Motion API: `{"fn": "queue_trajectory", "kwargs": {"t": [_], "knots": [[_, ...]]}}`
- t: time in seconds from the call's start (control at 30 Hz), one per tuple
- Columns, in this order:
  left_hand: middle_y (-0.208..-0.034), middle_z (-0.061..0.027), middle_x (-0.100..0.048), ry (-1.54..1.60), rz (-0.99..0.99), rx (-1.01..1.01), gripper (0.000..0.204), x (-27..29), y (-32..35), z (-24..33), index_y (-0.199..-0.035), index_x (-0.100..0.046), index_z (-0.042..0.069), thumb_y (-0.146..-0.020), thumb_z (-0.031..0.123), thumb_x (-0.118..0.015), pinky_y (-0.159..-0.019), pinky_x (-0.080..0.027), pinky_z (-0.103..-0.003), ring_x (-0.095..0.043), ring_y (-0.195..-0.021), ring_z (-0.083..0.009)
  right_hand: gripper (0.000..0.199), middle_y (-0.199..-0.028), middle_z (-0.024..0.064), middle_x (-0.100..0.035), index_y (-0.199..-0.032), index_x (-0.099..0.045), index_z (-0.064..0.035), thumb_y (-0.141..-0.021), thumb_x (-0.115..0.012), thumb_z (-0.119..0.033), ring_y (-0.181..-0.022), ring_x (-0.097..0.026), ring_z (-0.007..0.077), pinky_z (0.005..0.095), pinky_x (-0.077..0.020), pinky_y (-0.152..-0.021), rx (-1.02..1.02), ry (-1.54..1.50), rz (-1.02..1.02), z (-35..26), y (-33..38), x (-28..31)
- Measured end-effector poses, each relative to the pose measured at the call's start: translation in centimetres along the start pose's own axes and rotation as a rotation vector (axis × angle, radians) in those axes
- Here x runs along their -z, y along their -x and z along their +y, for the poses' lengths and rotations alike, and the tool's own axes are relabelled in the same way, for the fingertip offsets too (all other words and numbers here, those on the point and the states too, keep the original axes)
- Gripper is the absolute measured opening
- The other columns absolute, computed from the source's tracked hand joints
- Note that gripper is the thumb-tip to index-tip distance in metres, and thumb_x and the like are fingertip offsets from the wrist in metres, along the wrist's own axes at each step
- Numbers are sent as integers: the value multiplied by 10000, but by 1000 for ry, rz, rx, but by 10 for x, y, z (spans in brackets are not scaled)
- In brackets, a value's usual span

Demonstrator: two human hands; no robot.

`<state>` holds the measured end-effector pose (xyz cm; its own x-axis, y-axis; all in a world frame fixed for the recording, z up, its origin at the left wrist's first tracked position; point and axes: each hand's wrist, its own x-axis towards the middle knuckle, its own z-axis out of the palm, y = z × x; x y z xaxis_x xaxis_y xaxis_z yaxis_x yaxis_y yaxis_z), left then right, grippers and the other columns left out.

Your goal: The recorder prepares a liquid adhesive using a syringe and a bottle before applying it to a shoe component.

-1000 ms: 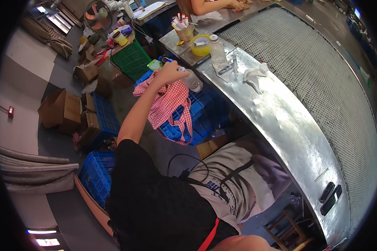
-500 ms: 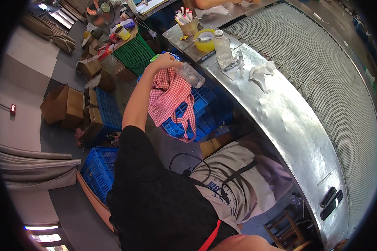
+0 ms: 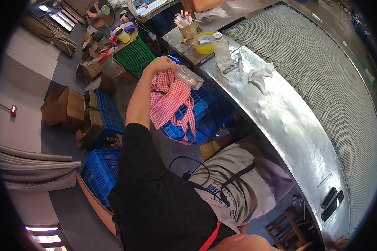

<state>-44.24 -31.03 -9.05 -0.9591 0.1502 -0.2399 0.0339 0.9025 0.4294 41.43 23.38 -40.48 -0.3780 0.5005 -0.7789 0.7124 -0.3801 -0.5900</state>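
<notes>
My left hand (image 3: 165, 63) reaches out to the upper left, its fingers closed round the neck end of a clear, see-through bottle (image 3: 189, 78). The bottle lies tilted in the air, its base pointing down and to the right. Just below and behind it, a red-and-white checked cloth with straps (image 3: 171, 100) drapes over stacked blue crates (image 3: 201, 106). My hand is close to the cloth; whether they touch, I cannot tell. No part of my right hand shows.
On the metal bench (image 3: 297, 121) stand a capped clear bottle (image 3: 222, 52), a yellow tape roll (image 3: 204, 49) and a cup of markers (image 3: 188, 30). A metal measuring-type tool (image 3: 239, 65), crumpled tissue (image 3: 262, 76) and dark phone-like object (image 3: 332, 206) lie there. Cardboard boxes (image 3: 63, 108) sit left.
The bottle in my left hand has shifted slightly left, and my hand keeps its hold on its neck end. The whole view has moved a little.
</notes>
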Motion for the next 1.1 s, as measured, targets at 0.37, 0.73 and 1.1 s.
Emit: {"fn": "queue_trajectory", "kwargs": {"t": [0.37,0.73,1.1], "knots": [[-965,-93,-650,343,26,66,675,-20,-34,26,-1173,-620,6,-697,426,-851,-671,-451,-298,-586,-781,-157,356,-1052,78,-622,-1161,-615,-25,-965,-458,-278,-904,-569,205,350,-469,-726,-73,2,29,-7,4,4],[-1049,-117,-644,320,2,96,903,-23,-34,29,-1388,-424,35,-687,412,-851,-654,-458,-284,-607,-824,-172,379,-1075,81,-625,-1191,-613,-21,-977,-441,-281,-921,-569,211,354,-471,-738,-144,-6,45,-8,-1,8],[-965,-130,-692,81,265,-257,464,-17,-7,73,-1139,-618,-7,-874,369,-682,-737,-526,-353,-663,-836,-214,403,-1098,84,-628,-1222,-612,-16,-989,-423,-285,-938,-570,218,358,-473,-749,-160,-174,97,-65,31,-65]]}}
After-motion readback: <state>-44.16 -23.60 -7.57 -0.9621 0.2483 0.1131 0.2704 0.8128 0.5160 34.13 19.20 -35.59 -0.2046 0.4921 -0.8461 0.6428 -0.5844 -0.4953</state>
